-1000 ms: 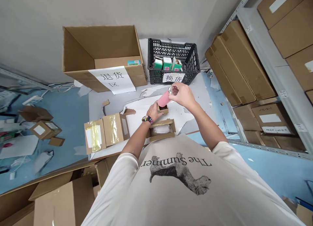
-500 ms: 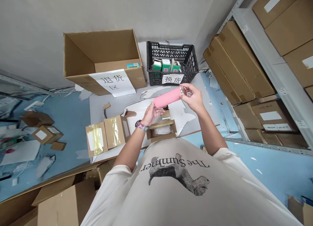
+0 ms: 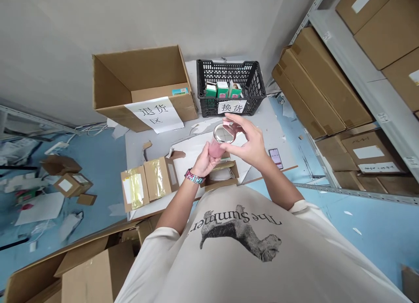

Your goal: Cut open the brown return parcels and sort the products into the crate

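Note:
A pink cylindrical bottle (image 3: 216,149) is held above the table, its shiny silver end tilted up toward me. My left hand (image 3: 207,162) is wrapped round its lower pink part. Around the silver end curve the thumb and fingers of my right hand (image 3: 248,140), gripping it from the right. Below them, near the table's front edge, an open small cardboard box (image 3: 236,175) has whitish packing in it. Behind the hands stands a black crate (image 3: 258,89) with several green-and-white boxes (image 3: 222,89) inside.
A large open carton (image 3: 144,71) with a paper sign stands at the back left. Two taped boxes (image 3: 157,176) sit at the table's left front. A phone (image 3: 275,158) lies on the right of the table (image 3: 268,124). Shelving (image 3: 347,41) with cartons rises at the right.
The bottle has turned from lying sideways to having its silver end facing me. My right hand has moved left and slightly down with that end. The phone has come into sight.

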A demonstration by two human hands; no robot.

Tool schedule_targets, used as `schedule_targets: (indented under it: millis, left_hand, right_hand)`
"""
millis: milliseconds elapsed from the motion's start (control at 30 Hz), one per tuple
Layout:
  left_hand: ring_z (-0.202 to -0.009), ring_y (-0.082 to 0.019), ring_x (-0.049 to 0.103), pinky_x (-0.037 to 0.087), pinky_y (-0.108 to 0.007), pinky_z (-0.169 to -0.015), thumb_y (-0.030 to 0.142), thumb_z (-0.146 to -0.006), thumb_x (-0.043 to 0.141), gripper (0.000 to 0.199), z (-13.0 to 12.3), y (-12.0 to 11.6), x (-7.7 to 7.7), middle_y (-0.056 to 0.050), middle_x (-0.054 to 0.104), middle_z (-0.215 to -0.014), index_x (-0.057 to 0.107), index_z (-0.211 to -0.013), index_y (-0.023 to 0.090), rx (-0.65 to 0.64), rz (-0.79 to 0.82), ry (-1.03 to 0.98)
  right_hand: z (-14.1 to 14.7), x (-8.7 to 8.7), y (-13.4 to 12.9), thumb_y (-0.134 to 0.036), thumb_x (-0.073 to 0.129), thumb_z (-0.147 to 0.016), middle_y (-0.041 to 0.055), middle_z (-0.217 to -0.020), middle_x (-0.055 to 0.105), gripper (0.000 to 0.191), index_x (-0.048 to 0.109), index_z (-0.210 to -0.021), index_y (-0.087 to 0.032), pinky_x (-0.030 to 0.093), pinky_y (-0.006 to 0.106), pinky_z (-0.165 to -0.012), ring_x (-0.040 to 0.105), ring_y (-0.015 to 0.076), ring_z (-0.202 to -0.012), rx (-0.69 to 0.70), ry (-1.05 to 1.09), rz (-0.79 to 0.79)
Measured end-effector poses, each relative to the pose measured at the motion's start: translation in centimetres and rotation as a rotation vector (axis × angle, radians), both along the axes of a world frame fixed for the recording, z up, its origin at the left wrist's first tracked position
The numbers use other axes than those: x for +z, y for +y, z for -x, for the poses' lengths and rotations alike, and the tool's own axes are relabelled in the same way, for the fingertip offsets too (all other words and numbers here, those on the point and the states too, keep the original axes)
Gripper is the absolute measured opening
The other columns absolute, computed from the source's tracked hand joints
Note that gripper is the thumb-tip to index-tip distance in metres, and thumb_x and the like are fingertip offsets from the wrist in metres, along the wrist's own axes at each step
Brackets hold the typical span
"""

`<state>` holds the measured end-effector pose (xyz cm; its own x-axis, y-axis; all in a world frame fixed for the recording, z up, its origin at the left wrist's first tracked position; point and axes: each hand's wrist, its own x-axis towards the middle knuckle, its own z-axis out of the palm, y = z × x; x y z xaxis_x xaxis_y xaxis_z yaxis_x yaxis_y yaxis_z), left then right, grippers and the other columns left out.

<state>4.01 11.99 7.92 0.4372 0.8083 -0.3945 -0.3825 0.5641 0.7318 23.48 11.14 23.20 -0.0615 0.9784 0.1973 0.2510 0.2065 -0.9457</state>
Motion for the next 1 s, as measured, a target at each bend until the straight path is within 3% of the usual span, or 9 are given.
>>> schedule_targets:
  millis: [100, 267, 433, 600, 767, 900, 1000]
  left_hand:
    - [-0.071, -0.01, 0.065, 0.056, -0.021, -0.057, 0.092, -0.108, 0.053, 0.078, 1.1, 0.2, 1.2, -0.011, 0.082, -0.117, 0.074, -0.138, 0.023, 0.24, -0.208, 0.103]
    - [-0.092, -0.014, 0.075, 0.058, -0.02, -0.064, 0.081, -0.104, 0.072, 0.064, 3.0, 1.2, 4.6, -0.009, 0.077, -0.134, 0.076, -0.143, 0.03, 0.574, -0.552, 0.291]
    - [-0.12, -0.027, 0.076, 0.067, -0.037, -0.093, 0.075, -0.089, 0.094, 0.087, 2.9, 0.5, 8.4, -0.011, 0.071, -0.141, 0.068, -0.156, 0.026, 0.716, -0.941, 0.657]
    - [-0.129, -0.033, 0.075, 0.066, -0.048, -0.107, 0.075, -0.085, 0.096, 0.09, 2.2, -0.3, 10.1, -0.011, 0.071, -0.142, 0.066, -0.156, 0.026, 0.721, -1.134, 0.819]
    - [-0.136, -0.038, 0.073, 0.063, -0.058, -0.115, 0.07, -0.085, 0.097, 0.078, 2.9, -0.8, 8.5, -0.011, 0.075, -0.143, 0.071, -0.148, 0.032, 0.615, -1.287, 0.878]
    - [-0.134, -0.037, 0.074, 0.063, -0.064, -0.114, 0.048, -0.093, 0.096, 0.048, 3.7, -1.5, 5.2, -0.009, 0.077, -0.147, 0.075, -0.135, 0.038, 0.605, -1.425, 0.857]
    - [-0.134, -0.037, 0.072, 0.062, -0.069, -0.114, 0.041, -0.096, 0.091, 0.029, 4.6, -2.0, 2.5, -0.008, 0.078, -0.146, 0.077, -0.122, 0.039, 0.67, -1.434, 0.87]
  right_hand:
    - [-0.7, -1.0, 0.0, -0.053, 0.101, -0.081, 0.0046, -0.16, 0.072, 0.065, 0.082, -0.142, -0.043, 0.069, 0.063, -0.111, 0.06, 0.0435, -0.156, -0.069, 0.195, 0.047]
    - [-0.6, -5.2, 1.2, -0.069, 0.087, -0.09, 0.0045, -0.162, 0.072, 0.067, 0.076, -0.152, -0.043, 0.074, 0.052, -0.102, 0.068, 0.0345, -0.146, -0.22, 0.439, 0.139]
    - [1.2, -8.6, 1.8, -0.069, 0.086, -0.09, 0.0059, -0.151, 0.079, 0.069, 0.078, -0.148, -0.033, 0.072, 0.042, -0.105, 0.078, 0.0225, -0.118, -0.27, 0.615, 0.227]
    - [2.1, -8.8, 1.8, -0.067, 0.087, -0.089, 0.0052, -0.144, 0.081, 0.065, 0.079, -0.143, -0.032, 0.07, 0.042, -0.108, 0.079, 0.0212, -0.115, -0.228, 0.69, 0.268]
    - [0.8, -7.3, 2.2, -0.081, 0.077, -0.094, 0.0061, -0.144, 0.079, 0.074, 0.071, -0.152, -0.036, 0.071, 0.046, -0.105, 0.079, 0.025, -0.123, -0.24, 0.623, 0.219]
    - [-0.5, -5.4, 2.4, -0.09, 0.061, -0.1, 0.0081, -0.157, 0.071, 0.077, 0.064, -0.159, -0.04, 0.073, 0.048, -0.1, 0.076, 0.0287, -0.131, -0.215, 0.478, 0.131]
    - [-0.8, -4.2, 1.9, -0.09, 0.065, -0.098, 0.0088, -0.158, 0.07, 0.08, 0.061, -0.16, -0.04, 0.074, 0.05, -0.097, 0.074, 0.0317, -0.132, -0.158, 0.414, 0.106]
